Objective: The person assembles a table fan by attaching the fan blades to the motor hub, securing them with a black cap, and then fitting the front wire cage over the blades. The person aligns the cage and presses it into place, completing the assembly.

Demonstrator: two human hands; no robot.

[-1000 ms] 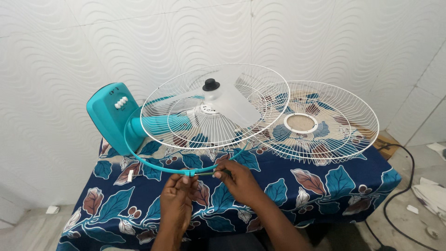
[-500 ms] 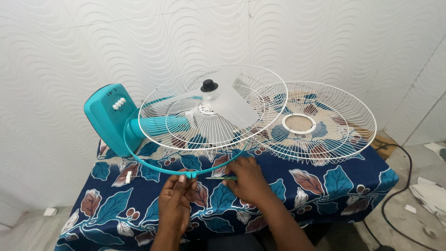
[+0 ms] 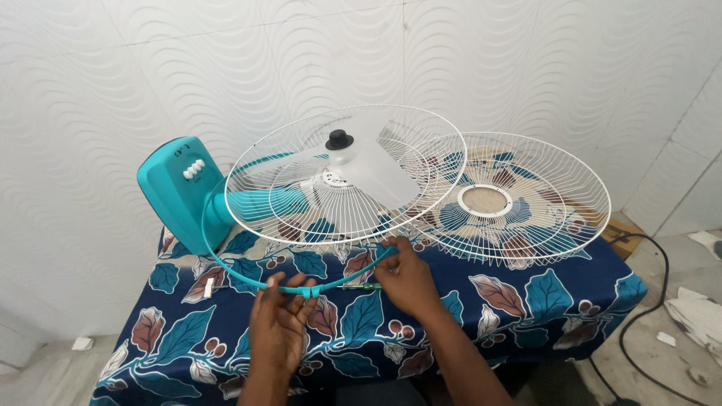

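Both hands work on the teal rim band that hangs loose under the rear fan guard. With my left hand I pinch the band close to its clasp, thumb and fingertips closed on the thin plastic, and my right hand is curled around a small green-handled screwdriver while its fingers also touch the other end of the band just below the guard's front edge. The tip of the screwdriver points to the clasp; I cannot tell if it already sits in a screw head. The band runs from the clasp up and left, toward the teal motor housing, and on the right it rises to the guard's edge. To do this step well, I think the left hand must keep the clasp steady and flat, so that the tool does not slip and scratch the plastic, and the right hand should keep the screwdriver in line with the clasp, not tilted. The band is thin and springy, so I judge that it can twist away if my pinch gets loose. Right of the rear guard, the front fan guard lies on the leaf-patterned tablecloth, well apart from my hands.
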